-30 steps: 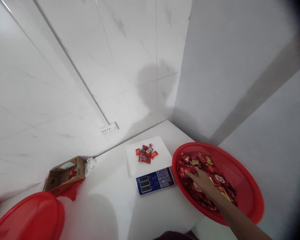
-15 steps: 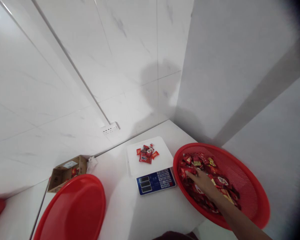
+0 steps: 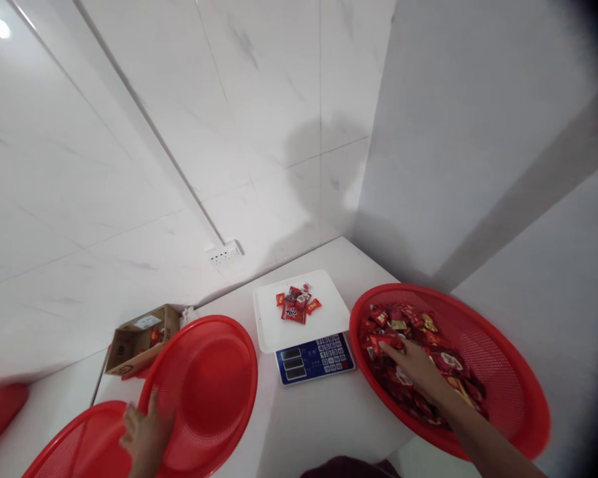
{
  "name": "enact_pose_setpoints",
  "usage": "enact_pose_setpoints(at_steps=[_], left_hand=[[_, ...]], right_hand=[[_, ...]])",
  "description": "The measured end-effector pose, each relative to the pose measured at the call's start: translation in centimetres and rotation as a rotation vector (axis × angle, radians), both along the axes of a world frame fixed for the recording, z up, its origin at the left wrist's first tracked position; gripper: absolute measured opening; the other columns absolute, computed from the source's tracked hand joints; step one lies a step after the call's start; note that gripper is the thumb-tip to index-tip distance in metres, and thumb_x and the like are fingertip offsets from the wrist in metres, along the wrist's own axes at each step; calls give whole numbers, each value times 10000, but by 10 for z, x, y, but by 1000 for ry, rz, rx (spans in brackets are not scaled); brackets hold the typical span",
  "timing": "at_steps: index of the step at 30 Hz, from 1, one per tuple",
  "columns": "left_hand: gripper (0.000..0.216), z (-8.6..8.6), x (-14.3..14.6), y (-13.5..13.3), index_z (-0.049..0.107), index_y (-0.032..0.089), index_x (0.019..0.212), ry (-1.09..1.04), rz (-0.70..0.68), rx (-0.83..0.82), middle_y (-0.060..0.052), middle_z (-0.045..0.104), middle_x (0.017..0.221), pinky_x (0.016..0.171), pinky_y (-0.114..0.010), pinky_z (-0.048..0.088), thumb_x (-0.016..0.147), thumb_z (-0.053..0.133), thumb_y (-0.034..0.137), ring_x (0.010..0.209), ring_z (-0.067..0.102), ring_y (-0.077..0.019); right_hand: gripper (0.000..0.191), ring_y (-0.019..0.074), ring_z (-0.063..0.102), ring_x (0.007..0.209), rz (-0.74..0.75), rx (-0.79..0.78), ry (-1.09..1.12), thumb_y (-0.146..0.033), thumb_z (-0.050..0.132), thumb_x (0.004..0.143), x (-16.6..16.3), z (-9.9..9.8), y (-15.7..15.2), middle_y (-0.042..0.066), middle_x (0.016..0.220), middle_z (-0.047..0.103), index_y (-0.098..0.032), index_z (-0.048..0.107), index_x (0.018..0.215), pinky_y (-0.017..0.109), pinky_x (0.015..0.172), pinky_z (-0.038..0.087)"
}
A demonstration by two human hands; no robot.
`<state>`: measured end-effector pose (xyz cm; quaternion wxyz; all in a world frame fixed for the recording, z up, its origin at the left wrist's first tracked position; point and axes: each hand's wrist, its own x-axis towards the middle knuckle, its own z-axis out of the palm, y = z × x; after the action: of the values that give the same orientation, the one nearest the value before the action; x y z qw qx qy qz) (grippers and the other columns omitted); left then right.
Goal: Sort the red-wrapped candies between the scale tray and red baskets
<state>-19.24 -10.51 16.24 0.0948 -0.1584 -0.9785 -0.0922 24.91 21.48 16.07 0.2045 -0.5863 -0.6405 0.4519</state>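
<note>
My right hand reaches into the red mesh basket on the right. Its fingers are closed on a small red packet, above a heap of wrapped packets, mostly red with some yellow. On the left, my left hand is slightly blurred, fingers spread and holding nothing. It is over the edges of two red baskets, the nearer-left basket and the basket beside the scale; whether it touches either I cannot tell. Several red packets lie on the white pan of a scale.
The blue scale panel with keys and dark displays faces me. An open cardboard box with red packets inside stands behind the left baskets. A socket strip is on the tiled wall. A grey wall borders the right side.
My left hand has come into view at the lower left. The left red basket now shows as two apart, one shifted right towards the scale. My right hand stays in the right basket.
</note>
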Motion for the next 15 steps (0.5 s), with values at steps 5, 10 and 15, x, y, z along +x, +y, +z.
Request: enact_pose_setpoints(at_steps=[5,10,15], left_hand=[[442,6,73,121,452,116,1230,-42,-598,-38,-176,297,1424,1053,-493,204,848,352,315,1344,167,-298],[557,-9,146,228,360,245,1312,-351,-1042,-114,-21,332,1437,1091,-375,162,769,412,133,1349,184,-183],[558,-24,163,271,417,137,1237,-388,-972,-96,-153,436,1325,1045,-424,223,693,394,15,1273,324,-248]], right_hand=[[350,287,636,853,-12,-5,-21,-477,512,637,-6,3,2,95,844,712,-176,616,781,348,773,462],[337,295,631,892,-9,-3,-8,-473,508,635,-15,11,1,89,849,714,-191,620,781,353,781,465],[349,291,638,865,10,11,36,-489,509,649,-6,4,-1,85,845,714,-190,621,791,364,790,467]])
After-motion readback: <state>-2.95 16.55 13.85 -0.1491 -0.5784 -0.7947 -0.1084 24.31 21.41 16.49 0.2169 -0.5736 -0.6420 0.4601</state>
